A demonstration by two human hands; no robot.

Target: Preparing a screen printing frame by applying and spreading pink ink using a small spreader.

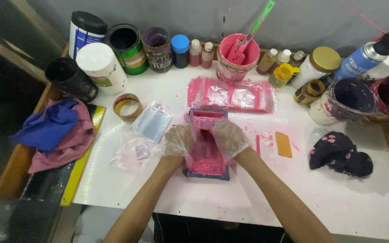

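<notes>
Pink-smeared rectangular screen frame, blue at its rim and coated in wet pink ink, is found lying flat near the front middle of the white table. It is held at both long sides: the left hand, in a thin clear glove, is closed on the left edge, and the right hand, gloved alike, is closed on the right edge, so each grip is clamped on the frame. The frame is judged stiff and light, but slippery where ink lies; the cleaner outer rim is judged the safest hold. A pink-stained clear plastic sheet lies just behind it, an orange flat scraper to its right, and a pink plastic ink tub stands further back.
</notes>
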